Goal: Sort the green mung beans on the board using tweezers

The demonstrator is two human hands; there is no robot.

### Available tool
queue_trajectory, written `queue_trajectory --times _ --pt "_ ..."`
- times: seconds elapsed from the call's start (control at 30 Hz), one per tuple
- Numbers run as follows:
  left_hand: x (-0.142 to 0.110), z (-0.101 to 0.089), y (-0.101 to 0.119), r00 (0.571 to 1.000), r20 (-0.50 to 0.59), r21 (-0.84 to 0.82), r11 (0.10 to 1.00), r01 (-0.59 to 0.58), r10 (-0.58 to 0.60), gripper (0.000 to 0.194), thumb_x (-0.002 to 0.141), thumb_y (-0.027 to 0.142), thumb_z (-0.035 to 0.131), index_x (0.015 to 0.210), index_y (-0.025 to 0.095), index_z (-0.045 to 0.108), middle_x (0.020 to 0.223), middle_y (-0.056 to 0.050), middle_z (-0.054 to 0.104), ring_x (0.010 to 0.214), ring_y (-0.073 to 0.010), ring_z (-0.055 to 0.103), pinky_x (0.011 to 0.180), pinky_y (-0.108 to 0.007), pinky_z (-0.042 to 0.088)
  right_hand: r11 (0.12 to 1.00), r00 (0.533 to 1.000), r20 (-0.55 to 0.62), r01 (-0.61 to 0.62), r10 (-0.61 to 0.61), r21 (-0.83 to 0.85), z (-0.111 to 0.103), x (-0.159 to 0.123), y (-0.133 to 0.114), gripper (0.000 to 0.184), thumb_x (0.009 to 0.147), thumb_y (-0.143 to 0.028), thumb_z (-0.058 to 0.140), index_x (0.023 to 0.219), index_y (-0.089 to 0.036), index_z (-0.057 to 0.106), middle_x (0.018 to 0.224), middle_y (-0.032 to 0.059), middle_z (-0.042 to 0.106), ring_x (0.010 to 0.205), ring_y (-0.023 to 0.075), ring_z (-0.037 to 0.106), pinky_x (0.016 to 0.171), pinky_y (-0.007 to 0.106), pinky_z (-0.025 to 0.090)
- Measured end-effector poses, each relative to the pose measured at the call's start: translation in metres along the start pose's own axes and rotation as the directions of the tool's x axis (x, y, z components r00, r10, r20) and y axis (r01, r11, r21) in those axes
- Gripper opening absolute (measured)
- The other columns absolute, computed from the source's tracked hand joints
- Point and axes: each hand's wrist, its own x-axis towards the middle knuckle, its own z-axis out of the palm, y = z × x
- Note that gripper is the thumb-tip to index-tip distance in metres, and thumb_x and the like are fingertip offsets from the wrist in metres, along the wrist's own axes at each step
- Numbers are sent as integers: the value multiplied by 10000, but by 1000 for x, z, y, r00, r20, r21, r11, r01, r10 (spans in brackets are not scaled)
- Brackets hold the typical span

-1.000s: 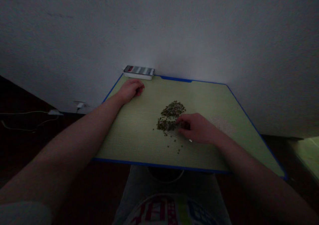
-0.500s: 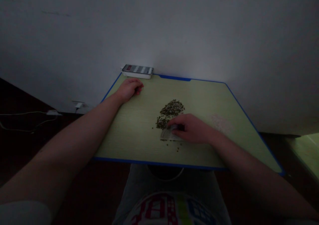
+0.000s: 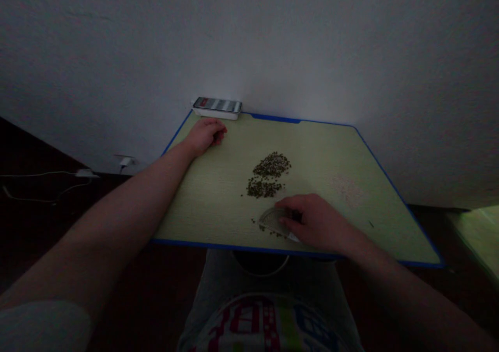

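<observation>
My right hand is closed on a clear, half-round plate with fine edge markings, which looks like a protractor. The protractor is tilted over the near part of the table, with a few loose beans along its lower edge. Beyond it lie two patches of small dark green beans: a near one and a far one with pale grains mixed in. To the right of them is a thin spread of pale, rice-like grains. My left hand rests at the far left with curled fingers and nothing visible in them.
The pale green tabletop has a blue rim and stands against a wall. A flat white box with a dark printed top sits at its back left corner. Below the front edge, a round dark container is between the knees. A plug and cables are at left.
My right hand has drawn the protractor toward the table's near edge, away from the bean patches. The near patch now shows fully. My left hand stays in place.
</observation>
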Motion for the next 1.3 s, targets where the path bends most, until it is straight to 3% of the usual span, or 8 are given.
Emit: queue_trajectory --times 0.3,0.5,0.63,0.7,0.8,0.93,1.13,1.3 --pt "-4 2 5 1000 -5 25 1000 8 -8 95 678 242 537 632 161 557 506 13 503 413 -82 427 400 -207 304 990 993 -61 -90 97 104 21 -23 -25 215 800 -171 565 948 -202 718 801 38 708 710 169 615 636 276 401" --pt "-4 2 6 1000 -3 3 1000 13 -13 95 665 243 543 625 160 566 509 10 505 403 -86 428 396 -221 306 972 989 -85 -103 123 210 21 -21 -12 229 801 -197 585 998 -194 702 755 16 702 651 146 612 604 258 420" --pt "-4 2 4 1000 -6 0 1000 17 -17 107 665 259 549 630 161 568 520 6 508 410 -88 430 397 -224 303 983 975 -154 -141 158 115 13 -1 -5 279 815 -213 580 1069 -165 686 720 26 686 633 155 603 596 267 415" --pt "-3 1 4 1000 -5 11 1000 18 -18 111 669 267 549 637 162 568 523 4 508 420 -88 431 404 -220 307 993 982 -143 -117 121 31 9 13 -9 271 827 -204 569 1065 -162 690 767 48 699 683 170 612 633 279 420" --pt "-3 1 4 1000 -7 25 1000 18 -17 107 671 268 545 649 165 566 525 3 511 429 -89 431 411 -215 315 997 997 -75 23 -29 -76 7 34 -23 307 839 -176 556 1121 -163 675 966 97 712 850 208 621 763 316 433" --pt "-4 2 6 1000 -8 16 1000 26 -26 105 674 259 544 650 161 572 532 2 513 428 -89 434 409 -216 314 976 981 22 195 -194 -100 11 48 -39 310 872 -141 510 1136 -176 668 1048 105 678 940 211 604 816 317 423" --pt "-7 3 8 999 -15 5 999 37 -37 89 671 229 535 642 154 573 524 5 509 429 -83 434 409 -209 320 951 942 145 307 -302 -17 9 36 -44 311 895 -114 486 1148 -169 659 1015 90 653 918 188 597 805 296 424" --pt "-4 2 5 1000 -3 19 1000 19 -19 97 670 249 540 641 161 572 524 6 512 420 -82 431 396 -205 310 964 948 176 266 -264 12 5 18 -42 302 896 -115 491 1142 -166 658 1006 88 649 925 193 593 814 301 429"
